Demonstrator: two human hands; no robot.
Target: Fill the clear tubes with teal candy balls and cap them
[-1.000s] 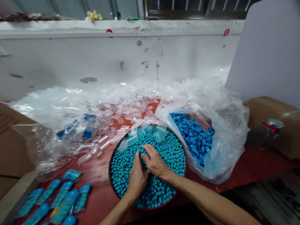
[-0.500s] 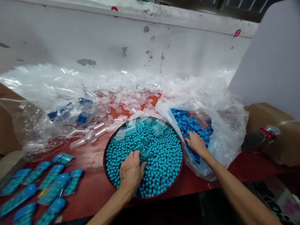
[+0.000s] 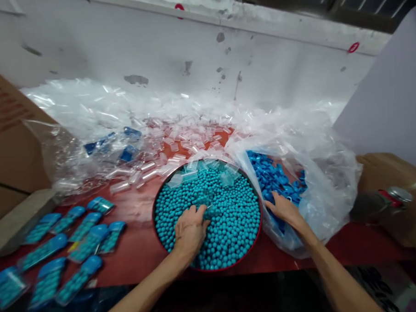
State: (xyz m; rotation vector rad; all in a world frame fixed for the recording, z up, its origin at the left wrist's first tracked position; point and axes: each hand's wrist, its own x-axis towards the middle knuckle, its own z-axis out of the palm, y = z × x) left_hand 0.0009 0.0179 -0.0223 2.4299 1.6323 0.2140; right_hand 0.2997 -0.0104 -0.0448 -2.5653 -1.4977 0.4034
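Note:
A round red-rimmed tub (image 3: 155, 222) holds many turquoise beads (image 3: 228, 233). My left hand (image 3: 191, 230) is over the beads, its fingers closed on a small clear plastic case (image 3: 212, 212); the beads behind tint it turquoise. Other clear cases (image 3: 190, 175) lie on the beads at the tub's far side. To the right, my right hand (image 3: 288, 212) reaches into a clear plastic bag (image 3: 321, 215) of blue plastic caps (image 3: 269, 171). Thumb and forefinger are apart at the near edge of the caps, with no cap visible between them.
Bead-filled cases with blue caps (image 3: 49, 278) lie at the left of the red table (image 3: 136, 251). Loose clear cases (image 3: 193, 138) spread behind the tub. Cardboard boxes (image 3: 7, 137) stand at left and right; a lidded jar (image 3: 382, 203) is at right.
The view has shifted, so the tub and bag sit farther right in the picture. Both hands stay at the same places, with the right thumb and forefinger now showing apart.

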